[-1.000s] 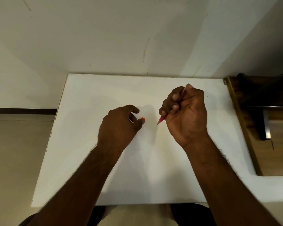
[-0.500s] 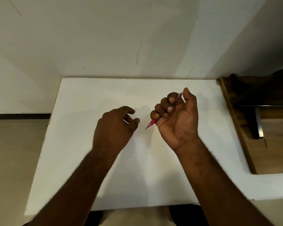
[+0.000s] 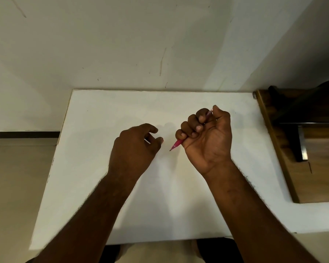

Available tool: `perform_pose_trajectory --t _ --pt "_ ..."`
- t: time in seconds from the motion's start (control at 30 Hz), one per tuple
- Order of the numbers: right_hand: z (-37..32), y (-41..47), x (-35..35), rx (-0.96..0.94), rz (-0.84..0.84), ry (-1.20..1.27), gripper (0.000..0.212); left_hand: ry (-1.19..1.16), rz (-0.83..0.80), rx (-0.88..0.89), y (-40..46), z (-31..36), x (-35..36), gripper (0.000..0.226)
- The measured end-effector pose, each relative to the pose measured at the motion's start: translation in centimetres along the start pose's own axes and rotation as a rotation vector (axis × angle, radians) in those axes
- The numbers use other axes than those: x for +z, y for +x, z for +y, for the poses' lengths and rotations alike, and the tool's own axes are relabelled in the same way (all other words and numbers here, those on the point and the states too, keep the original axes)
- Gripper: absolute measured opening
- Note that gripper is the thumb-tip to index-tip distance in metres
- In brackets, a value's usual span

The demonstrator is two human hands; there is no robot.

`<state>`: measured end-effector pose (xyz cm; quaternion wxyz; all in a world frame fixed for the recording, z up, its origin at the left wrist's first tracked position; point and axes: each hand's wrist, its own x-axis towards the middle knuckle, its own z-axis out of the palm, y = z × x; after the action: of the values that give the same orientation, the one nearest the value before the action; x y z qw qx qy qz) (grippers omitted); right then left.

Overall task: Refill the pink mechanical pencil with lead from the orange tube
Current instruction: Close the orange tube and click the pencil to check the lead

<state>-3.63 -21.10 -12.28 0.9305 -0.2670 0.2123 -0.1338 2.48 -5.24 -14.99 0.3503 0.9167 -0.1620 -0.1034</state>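
Observation:
My right hand [image 3: 207,141] is closed in a fist around the pink mechanical pencil [image 3: 177,143]. Its dark tip points down and left, just above the white table [image 3: 95,168]. The pencil's top end pokes out beside my thumb. My left hand [image 3: 135,149] hovers a short way left of the tip, back of the hand up and fingers curled in. A small pale sliver shows between its thumb and fingers. The orange tube itself is hidden inside that hand.
The table's far edge meets a scuffed white wall. A brown wooden unit [image 3: 323,179] with a metal strip stands against the table's right side. Beige floor [image 3: 13,186] lies past the left edge.
An orange end showed at my left thumb tip one second ago and is now covered. My right hand has turned so its palm faces me more, still gripping the pencil.

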Motion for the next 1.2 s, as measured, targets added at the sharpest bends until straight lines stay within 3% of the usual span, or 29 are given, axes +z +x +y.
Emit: perform_pose_trajectory --t 1.2 --pt "-0.50 0.04 -0.10 -0.015 0.019 0.053 0.047 -0.059 -0.017 -0.019 -0.01 -0.09 -0.15 0.026"
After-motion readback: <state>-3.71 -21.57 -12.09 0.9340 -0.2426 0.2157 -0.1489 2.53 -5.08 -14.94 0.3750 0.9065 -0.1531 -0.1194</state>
